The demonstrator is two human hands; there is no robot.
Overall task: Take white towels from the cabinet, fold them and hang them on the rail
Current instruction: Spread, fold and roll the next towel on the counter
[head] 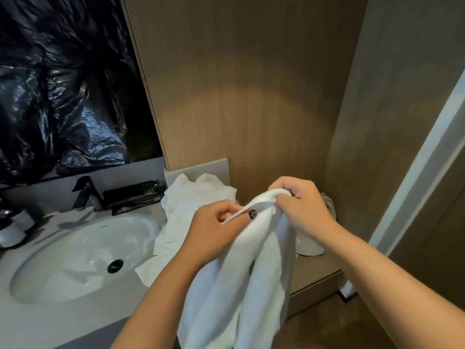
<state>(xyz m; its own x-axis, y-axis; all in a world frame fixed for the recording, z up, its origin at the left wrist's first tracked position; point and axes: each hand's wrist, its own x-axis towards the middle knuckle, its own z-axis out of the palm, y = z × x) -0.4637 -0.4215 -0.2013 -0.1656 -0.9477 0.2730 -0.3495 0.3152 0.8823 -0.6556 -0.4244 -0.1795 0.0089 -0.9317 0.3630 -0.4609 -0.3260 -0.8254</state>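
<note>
A white towel (241,280) hangs in long folds in front of me, held by its top edge. My left hand (216,230) pinches that edge at the left, thumb on top. My right hand (302,205) grips the bunched edge a little higher and to the right. A second white cloth (191,207) lies crumpled on the grey counter (63,321) behind my left hand, beside the sink. No rail is in view.
A white oval sink (75,258) with a dark drain is set in the counter at the left, with a black tap (85,192) and a dark tray (136,195) behind it. Black plastic sheeting (63,84) covers the mirror. A wooden shelf (317,270) carries a pale object at the right.
</note>
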